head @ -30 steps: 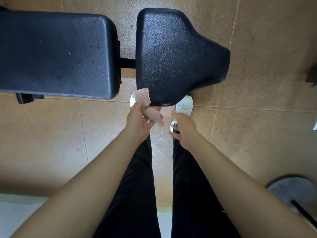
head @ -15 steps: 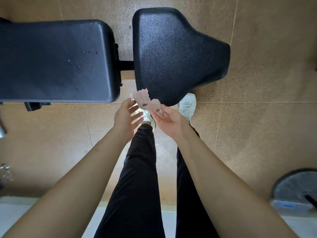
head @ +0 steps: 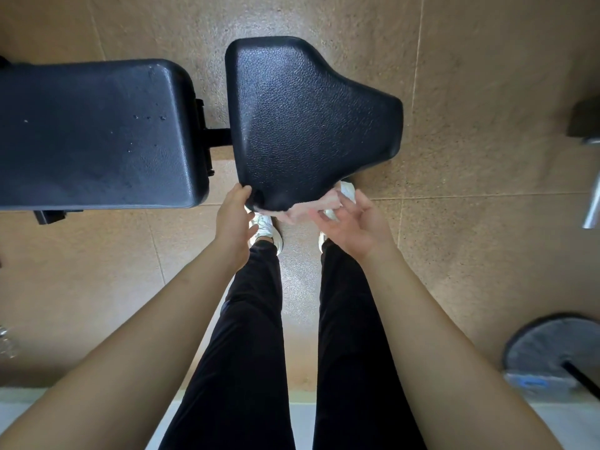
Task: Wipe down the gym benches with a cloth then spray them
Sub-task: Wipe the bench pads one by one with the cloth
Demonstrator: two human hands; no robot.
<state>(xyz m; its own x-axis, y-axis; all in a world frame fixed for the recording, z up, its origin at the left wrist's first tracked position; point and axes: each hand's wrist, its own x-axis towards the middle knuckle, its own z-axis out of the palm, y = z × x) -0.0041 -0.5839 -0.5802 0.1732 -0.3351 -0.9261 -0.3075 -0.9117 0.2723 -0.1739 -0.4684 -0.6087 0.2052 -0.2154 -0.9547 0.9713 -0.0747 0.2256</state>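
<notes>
The black gym bench lies across the upper half of the head view, with a long back pad (head: pixel 97 131) on the left and a tapered seat pad (head: pixel 305 121) on the right. My left hand (head: pixel 233 219) rests at the seat pad's near left corner, its thumb touching the edge. My right hand (head: pixel 354 222) pinches a pink cloth (head: pixel 308 207) against the seat pad's near edge. Cloth and fingers are motion-blurred. No spray bottle is in view.
My legs in black trousers and white shoes (head: pixel 268 227) stand just below the seat pad on a brown tiled floor. A round grey weight plate (head: pixel 548 349) lies at lower right. A metal bar (head: pixel 593 206) and a dark object (head: pixel 584 120) sit at the right edge.
The cloth passed from my left hand to my right hand. My right hand then carried it right to the seat pad's near edge, and my left hand moved up to the pad's corner.
</notes>
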